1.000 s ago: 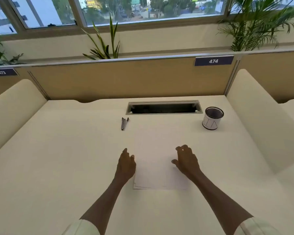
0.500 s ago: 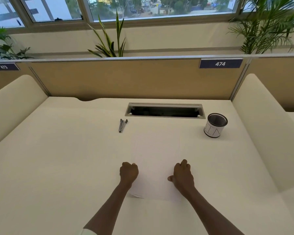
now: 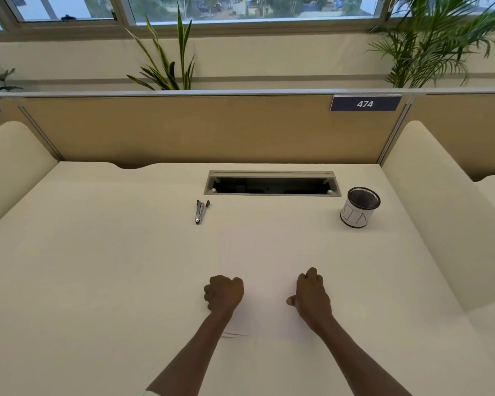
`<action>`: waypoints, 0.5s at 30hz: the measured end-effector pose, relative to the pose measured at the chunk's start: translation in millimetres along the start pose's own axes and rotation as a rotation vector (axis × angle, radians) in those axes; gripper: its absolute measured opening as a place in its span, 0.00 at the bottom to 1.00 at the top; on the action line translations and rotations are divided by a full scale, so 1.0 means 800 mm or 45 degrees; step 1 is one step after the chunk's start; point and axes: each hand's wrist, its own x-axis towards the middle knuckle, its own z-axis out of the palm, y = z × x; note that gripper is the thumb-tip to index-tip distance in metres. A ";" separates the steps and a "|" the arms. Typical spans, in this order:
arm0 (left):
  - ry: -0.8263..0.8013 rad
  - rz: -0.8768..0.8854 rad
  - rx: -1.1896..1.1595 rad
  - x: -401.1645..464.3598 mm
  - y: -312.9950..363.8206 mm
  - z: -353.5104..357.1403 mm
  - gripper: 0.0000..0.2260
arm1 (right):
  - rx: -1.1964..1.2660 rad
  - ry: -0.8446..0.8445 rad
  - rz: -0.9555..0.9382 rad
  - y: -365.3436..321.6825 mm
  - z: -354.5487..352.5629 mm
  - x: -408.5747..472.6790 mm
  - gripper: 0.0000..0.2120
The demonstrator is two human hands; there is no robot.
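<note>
White paper (image 3: 266,281) lies nearest us, a thin stack flat on the cream desk (image 3: 97,281), its near-left corner showing a few sheet edges slightly fanned. We see both forearms coming up from the bottom edge to either side of the stack.

The left hand (image 3: 225,292) sits over the paper's left edge, knuckles up, its fingers curled tight together into a fist. The right hand (image 3: 312,295) sits over the right edge, fingers likewise curled together, with the thumb sticking out leftward onto the sheet. We cannot tell whether either hand actually pinches the paper, since the fingertips are hidden under the palms. The two hands are apart, with bare paper between them.

Further off, beyond the paper's far-left corner, we find a metal stapler (image 3: 201,211) lying on the desk, well apart from the hands. To the right, at about the same depth, a mesh cup (image 3: 359,207) with a white wrap stands upright. Between them and a little further back is a cable slot (image 3: 272,184) let into the desk, dark inside.

Behind that rises a tan partition (image 3: 183,130) bearing a blue label (image 3: 365,103) that reads 474. Plants (image 3: 169,67) stand behind it, under a window (image 3: 240,7).
</note>
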 end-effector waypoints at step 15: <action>-0.091 0.026 0.005 0.006 0.004 -0.021 0.25 | 0.006 0.021 0.021 -0.004 0.001 -0.002 0.18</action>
